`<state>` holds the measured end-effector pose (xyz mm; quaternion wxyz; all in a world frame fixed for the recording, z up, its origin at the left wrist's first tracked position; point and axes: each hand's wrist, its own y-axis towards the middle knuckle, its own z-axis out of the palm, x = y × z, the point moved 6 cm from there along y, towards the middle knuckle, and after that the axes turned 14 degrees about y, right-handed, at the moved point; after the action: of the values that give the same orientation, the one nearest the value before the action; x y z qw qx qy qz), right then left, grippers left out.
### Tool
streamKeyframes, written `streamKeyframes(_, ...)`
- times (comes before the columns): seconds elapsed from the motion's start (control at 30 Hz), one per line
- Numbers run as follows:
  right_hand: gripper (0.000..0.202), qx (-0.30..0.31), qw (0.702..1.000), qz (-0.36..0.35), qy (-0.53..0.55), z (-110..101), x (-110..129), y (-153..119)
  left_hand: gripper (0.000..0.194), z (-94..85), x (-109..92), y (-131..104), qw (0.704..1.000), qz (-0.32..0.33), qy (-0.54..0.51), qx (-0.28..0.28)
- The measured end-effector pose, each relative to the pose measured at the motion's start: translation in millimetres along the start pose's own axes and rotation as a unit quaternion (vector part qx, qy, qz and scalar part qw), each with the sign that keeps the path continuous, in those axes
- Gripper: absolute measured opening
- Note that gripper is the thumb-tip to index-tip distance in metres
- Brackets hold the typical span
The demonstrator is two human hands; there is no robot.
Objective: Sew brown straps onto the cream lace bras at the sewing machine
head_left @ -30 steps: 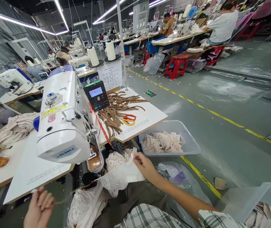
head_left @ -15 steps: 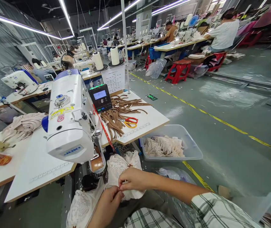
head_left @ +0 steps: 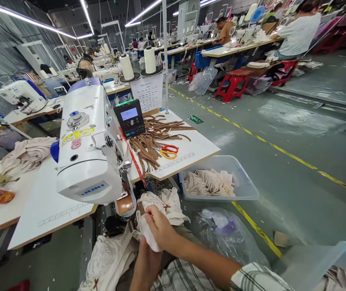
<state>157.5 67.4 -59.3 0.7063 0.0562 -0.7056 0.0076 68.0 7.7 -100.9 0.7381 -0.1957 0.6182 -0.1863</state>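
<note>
Over my lap lies cream lace lingerie that looks like bras, one lace piece (head_left: pixel 174 206) with a small brown bow beside my right hand and another lace piece (head_left: pixel 104 258) at the lower left. Between my hands a pale fabric edge (head_left: pixel 147 234) of a bra is lifted up. My right hand (head_left: pixel 160 230) pinches it from above, thumb and fingers closed. From below, my left hand (head_left: pixel 145 260) grips the same edge, its fingers partly hidden by cloth. A short brown strap shows just above the lifted edge.
A white sewing machine (head_left: pixel 84 161) stands ahead on the left with a control panel (head_left: pixel 129 117). Brown straps (head_left: pixel 148 149) and scissors (head_left: pixel 169 151) lie on the table. A plastic bin (head_left: pixel 245 186) of cream pieces sits right, near a clear bag (head_left: pixel 227 234). Co-workers sit farther back.
My hands were pinched together at the fabric; now they are slightly apart with a pale fabric edge raised between them. My right hand has moved up. The view has shifted slightly.
</note>
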Motion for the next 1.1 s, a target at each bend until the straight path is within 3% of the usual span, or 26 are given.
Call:
streamKeyframes(0.1, 0.013, 0.007, 1.0, -0.023, 0.02, 21, -2, -13, 0.053, -6.6, -6, 7, 0.995, -0.002, -0.073, -0.073)
streamKeyframes(0.17, 0.014, 0.011, 0.999, -0.018, 0.026, 22, -5, -17, 0.046, -16.8, -13, 6, 0.989, 0.008, -0.081, -0.125)
streamKeyframes(0.27, 0.015, 0.022, 0.998, -0.046, -0.022, 4, 5, -17, 0.043, -32.3, -30, -2, 0.988, 0.042, 0.038, -0.145)
streamKeyframes(0.37, 0.024, 0.087, 0.98, -0.157, -0.091, -17, 36, -10, 0.04, -38.2, -54, -10, 0.963, 0.091, 0.241, -0.079)
streamKeyframes(0.43, 0.032, 0.217, 0.948, -0.204, -0.116, -18, 51, -7, 0.04, -35.0, -67, -16, 0.937, 0.11, 0.332, -0.005)
streamKeyframes(0.53, 0.031, 0.387, 0.886, -0.18, -0.18, -10, 54, -6, 0.04, -27.7, -79, -23, 0.914, 0.112, 0.381, 0.085)
streamKeyframes(0.63, 0.026, 0.431, 0.857, -0.149, -0.238, -6, 49, -4, 0.042, -24.8, -79, -25, 0.907, 0.082, 0.394, 0.126)
streamKeyframes(0.73, 0.015, 0.399, 0.869, -0.16, -0.244, -10, 48, -3, 0.039, -29.9, -77, -24, 0.911, 0.058, 0.393, 0.108)
streamKeyframes(0.87, 0.015, 0.181, 0.948, -0.129, -0.227, -41, 43, 5, 0.034, -41.8, -88, -22, 0.931, 0.093, 0.353, 0.024)
streamKeyframes(0.93, 0.013, 0.1, 0.965, -0.131, -0.206, -50, 41, 2, 0.033, -46.0, -90, -21, 0.945, 0.095, 0.313, 0.001)
streamKeyframes(1.1, 0.01, 0.098, 0.963, -0.185, -0.17, -30, 41, -15, 0.026, -49.5, -74, -15, 0.986, 0.068, 0.148, -0.04)
